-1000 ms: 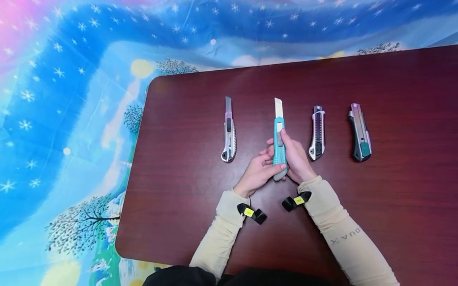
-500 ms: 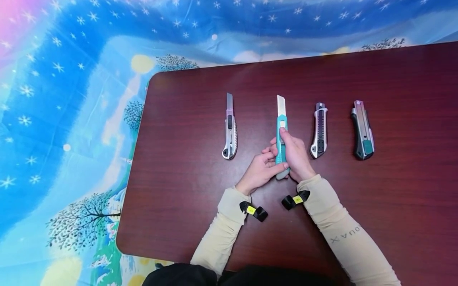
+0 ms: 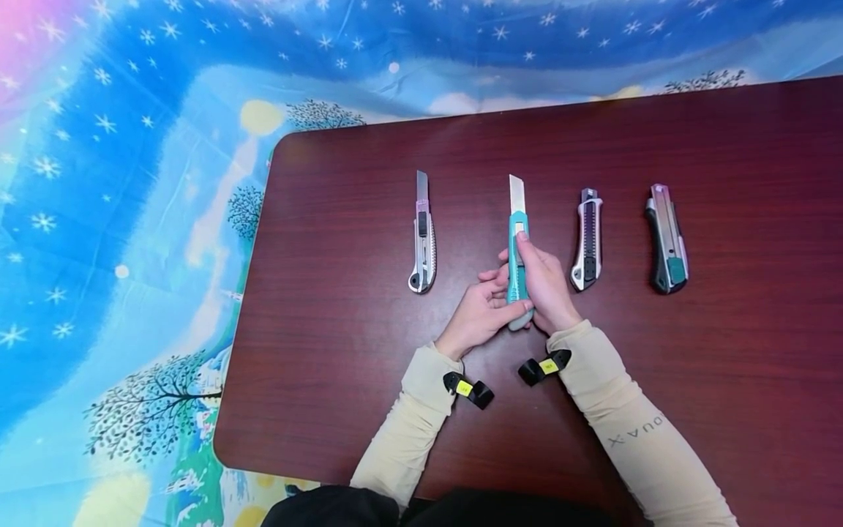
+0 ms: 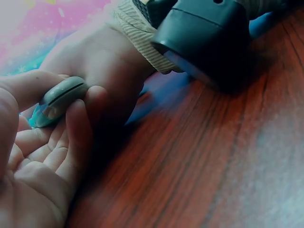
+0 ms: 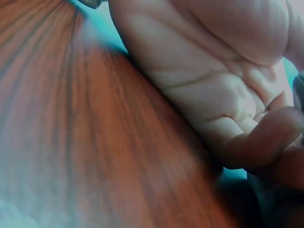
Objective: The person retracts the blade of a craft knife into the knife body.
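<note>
In the head view, a teal utility knife (image 3: pixel 517 260) with a grey butt points away from the person, a length of its blade (image 3: pixel 516 194) extended. My right hand (image 3: pixel 548 285) grips its handle from the right, thumb lying along the top face near the window. From the left, my left hand (image 3: pixel 477 315) pinches the lower handle near the butt, thumb on top and fingers beneath. The left wrist view shows the grey butt (image 4: pixel 64 92) between thumb and fingers. In the right wrist view the curled right-hand fingers (image 5: pixel 266 137) hide most of the knife.
A silver utility knife (image 3: pixel 424 241) with its blade out lies to the left on the dark red wooden table (image 3: pixel 329 329). To the right lie a white-and-black knife (image 3: pixel 587 241) and a black one with a green slider (image 3: pixel 668 245). A printed cloth (image 3: pixel 165 183) hangs behind.
The head view shifted slightly, so the knives appear a little higher and farther right. Both hands keep their hold on the teal utility knife, its blade extended about the same.
</note>
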`<state>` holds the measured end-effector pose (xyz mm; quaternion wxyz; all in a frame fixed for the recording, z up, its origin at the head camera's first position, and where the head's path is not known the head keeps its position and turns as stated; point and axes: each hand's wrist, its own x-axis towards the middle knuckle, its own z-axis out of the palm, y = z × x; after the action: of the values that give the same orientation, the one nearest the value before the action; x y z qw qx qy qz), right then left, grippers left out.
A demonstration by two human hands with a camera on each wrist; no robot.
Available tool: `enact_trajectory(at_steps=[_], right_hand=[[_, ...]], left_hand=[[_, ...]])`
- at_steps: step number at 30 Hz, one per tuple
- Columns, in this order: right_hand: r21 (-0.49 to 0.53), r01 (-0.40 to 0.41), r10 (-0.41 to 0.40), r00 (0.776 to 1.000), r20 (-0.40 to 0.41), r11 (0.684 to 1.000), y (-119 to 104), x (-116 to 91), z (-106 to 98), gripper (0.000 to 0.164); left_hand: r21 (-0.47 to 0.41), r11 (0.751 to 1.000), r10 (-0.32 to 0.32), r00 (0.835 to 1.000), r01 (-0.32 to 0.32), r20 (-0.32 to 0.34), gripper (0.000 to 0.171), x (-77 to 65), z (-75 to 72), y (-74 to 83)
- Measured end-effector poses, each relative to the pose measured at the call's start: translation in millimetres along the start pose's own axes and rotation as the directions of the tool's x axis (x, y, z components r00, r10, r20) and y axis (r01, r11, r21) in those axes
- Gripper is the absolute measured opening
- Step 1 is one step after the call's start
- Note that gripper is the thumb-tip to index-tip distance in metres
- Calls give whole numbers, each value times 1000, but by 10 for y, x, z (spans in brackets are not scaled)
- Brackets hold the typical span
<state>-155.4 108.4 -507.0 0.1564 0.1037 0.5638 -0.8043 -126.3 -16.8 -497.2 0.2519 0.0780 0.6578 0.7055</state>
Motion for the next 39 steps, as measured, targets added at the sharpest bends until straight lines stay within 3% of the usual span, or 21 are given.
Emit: enact_trajectory(at_steps=[4, 9, 15, 20, 39], right_hand=[[-25, -38, 37, 998, -53, 999, -25, 1, 18, 65], [-22, -49, 47, 995, -88, 999, -29, -4, 27, 56], [-15, -49, 47, 993, -105, 999, -29, -5, 28, 55], [5, -44, 45, 994, -103, 999, -28, 0, 30, 51], [-41, 35, -38, 997, -62, 999, -13, -26, 36, 41]], left_hand=[[-13, 1000, 0, 1000, 0, -13, 25, -8, 14, 35], [-1, 1000, 2, 1000, -2, -4, 26, 6, 6, 27], [15, 1000, 2, 1000, -2, 0, 27, 80, -24, -147], [38, 999, 18, 1000, -17, -23, 26, 108, -21, -225], [14, 1000, -11, 1000, 11, -4, 27, 82, -30, -211]])
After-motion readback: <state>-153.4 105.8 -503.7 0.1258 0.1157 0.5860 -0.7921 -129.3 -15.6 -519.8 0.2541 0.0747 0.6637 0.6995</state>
